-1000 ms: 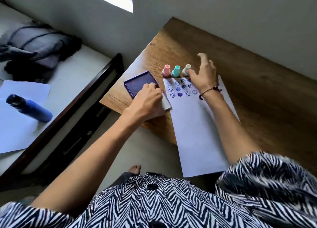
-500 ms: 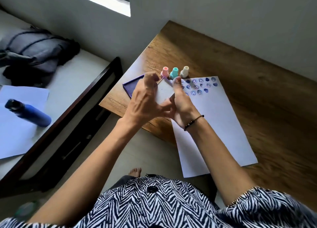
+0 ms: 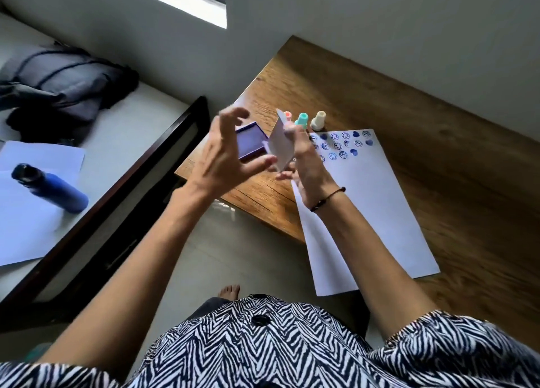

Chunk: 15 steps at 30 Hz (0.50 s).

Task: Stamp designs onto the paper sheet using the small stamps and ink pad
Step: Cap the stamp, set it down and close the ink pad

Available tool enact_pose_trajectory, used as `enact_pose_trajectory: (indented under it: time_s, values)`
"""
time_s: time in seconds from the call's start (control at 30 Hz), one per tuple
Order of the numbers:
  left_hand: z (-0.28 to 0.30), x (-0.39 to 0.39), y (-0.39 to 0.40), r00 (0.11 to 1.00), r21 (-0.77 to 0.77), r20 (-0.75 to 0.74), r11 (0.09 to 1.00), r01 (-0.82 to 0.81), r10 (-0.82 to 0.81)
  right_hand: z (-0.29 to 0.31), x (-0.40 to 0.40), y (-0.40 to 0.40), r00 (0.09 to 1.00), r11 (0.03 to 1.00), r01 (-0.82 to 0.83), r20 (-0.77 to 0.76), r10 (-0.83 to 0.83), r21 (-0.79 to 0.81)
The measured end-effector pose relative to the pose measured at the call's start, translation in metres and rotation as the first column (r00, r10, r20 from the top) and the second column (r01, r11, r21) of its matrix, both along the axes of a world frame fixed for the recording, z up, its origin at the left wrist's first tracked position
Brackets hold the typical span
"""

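My left hand [image 3: 219, 162] holds the purple ink pad [image 3: 249, 145] in the air above the table's left corner, thumb under it and fingers spread over it. My right hand [image 3: 306, 159] grips the pad's white lid [image 3: 280, 145], which stands half open at the hinge. Behind the hands three small stamps stand on the table in a row: pink [image 3: 287, 115], teal [image 3: 302, 120] and cream [image 3: 319, 121]. The white paper sheet [image 3: 365, 212] lies on the wooden table [image 3: 438, 153], with several blue stamped faces and hearts [image 3: 342, 145] along its top edge.
The sheet's near end hangs over the table's front edge. To the left stands a dark-framed bed [image 3: 163, 153] with a blue bottle [image 3: 49, 189] on loose papers [image 3: 38, 212] and dark folded cloth [image 3: 58, 89]. A bare foot [image 3: 230, 291] rests on the floor.
The ink pad was on the table under my left hand, and my right hand was at the stamps. Both hands came together and lifted the pad, and the paper sheet turned.
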<state>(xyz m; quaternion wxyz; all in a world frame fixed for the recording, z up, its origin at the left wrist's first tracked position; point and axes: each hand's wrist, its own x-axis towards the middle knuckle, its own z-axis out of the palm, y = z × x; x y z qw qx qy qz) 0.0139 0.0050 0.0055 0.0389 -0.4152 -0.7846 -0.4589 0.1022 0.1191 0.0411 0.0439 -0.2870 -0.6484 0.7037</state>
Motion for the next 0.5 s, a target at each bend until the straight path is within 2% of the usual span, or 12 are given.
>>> enact_pose_trajectory:
  time_s: [0.03, 0.1, 0.17, 0.23, 0.33, 0.5]
  values:
    - [-0.004, -0.010, -0.005, 1.000, -0.032, 0.022, 0.999, -0.020, 0.020, -0.001, -0.001, -0.002, 1.000, 0.978, 0.022, -0.004, -0.021, 0.207]
    - [-0.016, -0.026, -0.015, 0.996, -0.142, 0.079, 0.989, -0.036, 0.048, -0.007, -0.002, -0.003, 0.997, 0.837, 0.065, -0.008, -0.072, 0.543]
    - [-0.027, -0.032, -0.022, 0.986, -0.251, 0.163, 0.968, 0.000, 0.042, -0.017, -0.004, -0.004, 0.996, 0.676, 0.069, -0.008, -0.094, 0.734]
    - [-0.030, -0.029, -0.026, 0.970, -0.285, 0.243, 0.957, 0.051, 0.021, -0.028, -0.009, -0.008, 0.994, 0.593, 0.049, 0.018, -0.106, 0.804]
    - [-0.027, -0.023, -0.024, 0.960, -0.259, 0.279, 0.964, 0.066, 0.009, -0.040, -0.021, -0.017, 0.994, 0.535, 0.041, 0.017, -0.104, 0.844]
    - [-0.026, -0.021, -0.024, 0.962, -0.273, 0.272, 0.960, 0.058, 0.019, -0.052, -0.035, -0.028, 0.998, 0.509, 0.035, -0.009, -0.054, 0.860]
